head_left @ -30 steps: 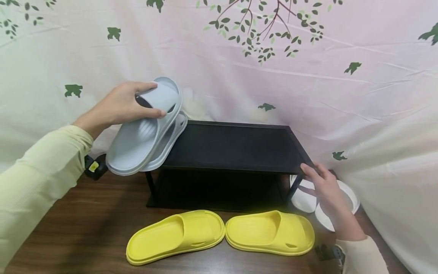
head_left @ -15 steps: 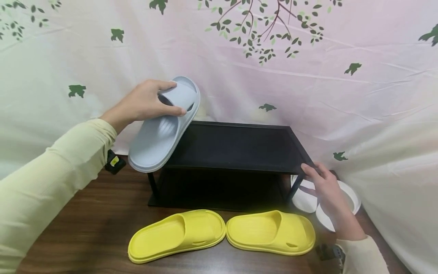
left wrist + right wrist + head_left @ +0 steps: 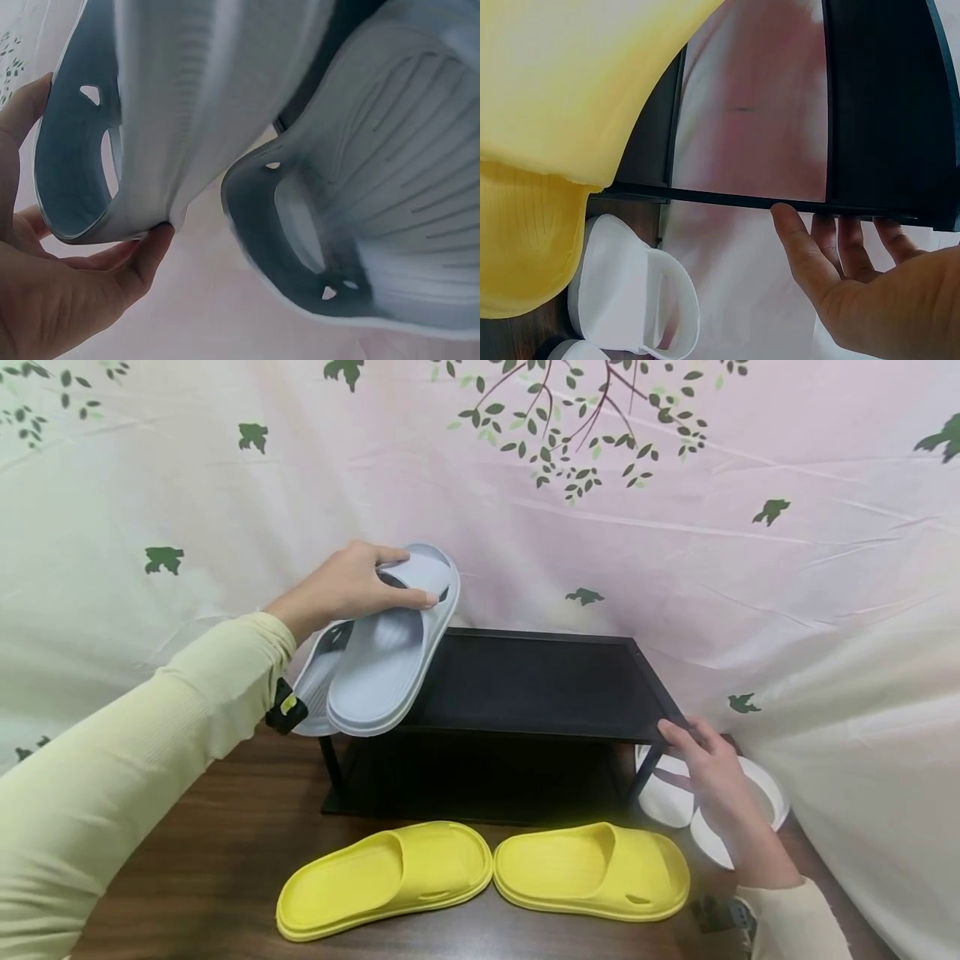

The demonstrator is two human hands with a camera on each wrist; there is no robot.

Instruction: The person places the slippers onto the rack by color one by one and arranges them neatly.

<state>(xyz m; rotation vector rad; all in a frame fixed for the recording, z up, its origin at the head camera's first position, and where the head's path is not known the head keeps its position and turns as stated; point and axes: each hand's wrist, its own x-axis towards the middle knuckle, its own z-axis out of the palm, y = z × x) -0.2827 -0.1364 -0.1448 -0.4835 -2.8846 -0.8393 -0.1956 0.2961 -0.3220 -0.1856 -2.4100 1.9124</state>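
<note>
My left hand (image 3: pixel 348 585) holds a light blue-grey slide slipper (image 3: pixel 378 668) by its strap, thumb on one side and fingers on the other. The slipper tilts over the left end of a black two-tier shoe rack (image 3: pixel 532 681). Its matching slipper (image 3: pixel 313 681) shows behind and to the left, partly hidden by the held one and my wrist; in the left wrist view the slippers' strap openings face the camera. At the rack's front right corner, my right hand (image 3: pixel 716 777) grips the frame, with the thumb in front and the fingers along the side edge.
A yellow slipper (image 3: pixel 360 877) and its mate (image 3: pixel 592 868) lie toe to heel on the brown wooden surface (image 3: pixel 195 860) before the rack. White slippers (image 3: pixel 667 793) stand right of it, partly behind my right hand. A leaf-printed cloth (image 3: pixel 480 543) hangs behind.
My left hand has carried the held slipper rightward over the rack's left end. The matching slipper, seen on its right side earlier, now shows on its left. My right hand has stayed put.
</note>
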